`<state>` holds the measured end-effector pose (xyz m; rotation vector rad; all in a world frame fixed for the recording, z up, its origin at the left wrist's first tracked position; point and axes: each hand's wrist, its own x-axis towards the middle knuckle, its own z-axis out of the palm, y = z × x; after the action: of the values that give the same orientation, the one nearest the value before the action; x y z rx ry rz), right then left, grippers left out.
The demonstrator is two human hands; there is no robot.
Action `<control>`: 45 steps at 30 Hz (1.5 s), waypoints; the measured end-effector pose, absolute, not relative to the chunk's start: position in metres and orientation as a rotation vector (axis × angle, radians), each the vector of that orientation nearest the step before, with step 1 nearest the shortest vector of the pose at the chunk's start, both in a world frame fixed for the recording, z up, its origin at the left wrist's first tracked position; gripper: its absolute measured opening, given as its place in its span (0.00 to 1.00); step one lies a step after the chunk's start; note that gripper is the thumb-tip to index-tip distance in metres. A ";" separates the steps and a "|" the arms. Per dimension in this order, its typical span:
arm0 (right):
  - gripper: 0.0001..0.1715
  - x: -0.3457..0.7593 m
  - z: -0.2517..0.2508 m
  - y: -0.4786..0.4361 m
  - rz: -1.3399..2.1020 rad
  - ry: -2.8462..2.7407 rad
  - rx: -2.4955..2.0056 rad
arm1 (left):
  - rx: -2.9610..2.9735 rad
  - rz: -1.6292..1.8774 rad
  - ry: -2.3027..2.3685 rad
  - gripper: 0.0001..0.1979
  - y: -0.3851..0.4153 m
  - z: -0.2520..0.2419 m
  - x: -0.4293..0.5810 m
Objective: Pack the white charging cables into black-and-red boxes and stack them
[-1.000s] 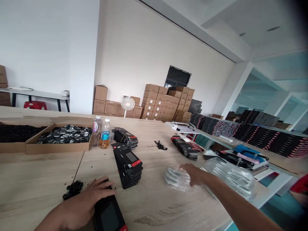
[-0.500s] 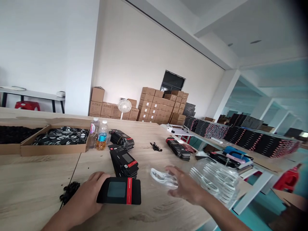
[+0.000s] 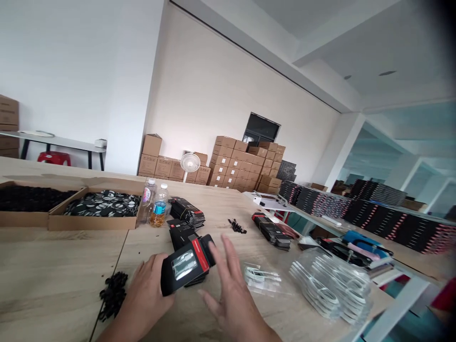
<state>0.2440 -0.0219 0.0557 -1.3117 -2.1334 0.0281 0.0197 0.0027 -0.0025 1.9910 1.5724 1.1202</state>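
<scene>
Matt card box (image 3: 188, 264), glossy window (image 3: 184, 264)

no readable text, black box (image 3: 185, 266) print blurred, bottle labels (image 3: 159, 208) unclear

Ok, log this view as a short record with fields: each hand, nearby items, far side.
Left hand: gripping a flat black cardboard box with a red stripe and clear window
Right hand: open, fingers spread at the box's far end; contact unclear
Left of hands: heap of small black pieces
Right of hands: white cable in a clear plastic bag; beyond it, a pile of similar bags
Far side: white round fan, stacked brown cardboard cartons
</scene>
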 end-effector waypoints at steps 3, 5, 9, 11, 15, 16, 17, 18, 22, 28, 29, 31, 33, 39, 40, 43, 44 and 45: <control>0.49 0.227 0.036 -0.015 0.162 -1.766 -1.229 | 1.821 1.288 1.531 0.29 0.005 -0.008 0.024; 0.48 0.218 0.025 -0.008 0.367 -1.633 -1.146 | 1.715 1.287 1.451 0.35 0.004 -0.012 0.030; 0.37 0.210 0.017 -0.003 0.521 -1.658 -1.055 | 1.667 1.265 1.130 0.40 -0.004 -0.015 0.041; 0.27 0.211 0.025 -0.004 0.460 -1.746 -1.041 | 1.662 1.348 0.976 0.34 -0.006 -0.014 0.041; 0.13 0.214 0.049 -0.010 0.403 -1.889 -1.037 | 1.673 1.460 0.922 0.24 -0.006 -0.008 0.032; 0.13 0.215 0.053 -0.011 0.396 -1.912 -1.033 | 1.713 1.464 0.926 0.23 -0.006 -0.006 0.028; 0.13 0.215 0.053 -0.012 0.386 -1.921 -1.024 | 1.766 1.465 0.926 0.22 -0.006 -0.004 0.025; 0.14 0.216 0.050 -0.011 0.378 -1.908 -1.011 | 1.829 1.462 0.924 0.21 -0.006 -0.001 0.023; 0.26 0.218 0.023 -0.008 0.457 -1.691 -0.931 | 2.078 1.392 0.911 0.19 -0.008 0.013 0.015; 0.13 0.222 0.025 -0.011 0.126 -1.804 -0.858 | 2.212 1.539 0.959 0.12 -0.006 0.027 0.014; 0.12 0.222 0.030 -0.012 0.060 -1.839 -0.858 | 2.216 1.583 0.946 0.12 -0.005 0.027 0.015; 0.10 0.223 0.037 -0.014 -0.008 -1.868 -0.845 | 2.202 1.640 0.920 0.10 -0.004 0.025 0.017; 0.11 0.223 0.041 -0.017 -0.010 -1.847 -0.820 | 2.145 1.686 0.931 0.07 -0.005 0.024 0.018; 0.06 0.219 0.054 -0.025 0.133 -1.822 -0.757 | 2.097 1.532 0.983 0.04 -0.023 0.049 0.014; 0.05 0.219 0.059 -0.026 0.157 -1.842 -0.765 | 2.106 1.479 0.987 0.03 -0.026 0.056 0.012; 0.03 0.221 0.074 -0.027 0.224 -1.899 -0.774 | 2.094 1.345 0.972 0.05 -0.030 0.077 0.010; 0.04 0.222 0.078 -0.026 0.246 -1.914 -0.770 | 2.075 1.307 0.957 0.06 -0.030 0.082 0.011; 0.04 0.223 0.081 -0.026 0.269 -1.927 -0.771 | 2.048 1.274 0.941 0.09 -0.030 0.086 0.011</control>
<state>0.2227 -0.0261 0.0806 -0.7715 -1.9271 0.2686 0.0114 -0.0300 0.0864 2.0477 0.9408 1.2742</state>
